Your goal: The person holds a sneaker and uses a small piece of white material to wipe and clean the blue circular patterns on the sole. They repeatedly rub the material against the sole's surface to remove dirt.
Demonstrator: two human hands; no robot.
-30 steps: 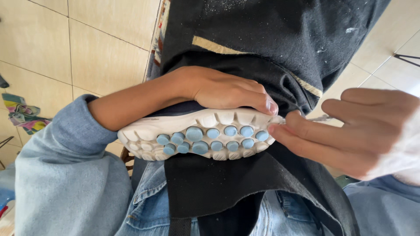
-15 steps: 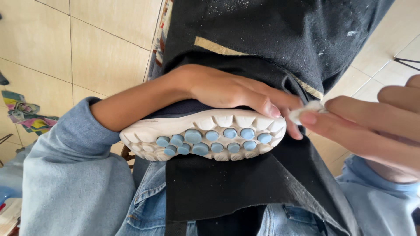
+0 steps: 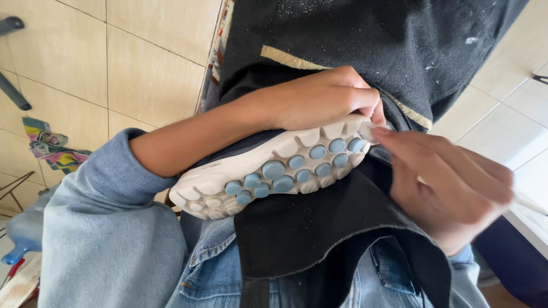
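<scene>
Tiled floor behind; left hand (image 3: pixel 319 100) gripping white shoe (image 3: pixel 268 171) sole-up, right hand (image 3: pixel 451 182) fingers pinching small white wipe (image 3: pixel 367 132) against toe

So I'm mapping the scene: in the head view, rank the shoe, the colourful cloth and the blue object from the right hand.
From the right hand:
1. Shoe, touching its fingertips, centre.
2. Colourful cloth, on the floor, far left.
3. Blue object, lower-left edge, about as far; too close to call.

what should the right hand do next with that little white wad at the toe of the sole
Probably rub the white wad along the shoe sole edge: the right hand presses it at the toe end, while the left hand clamps the shoe against the lap.
</scene>
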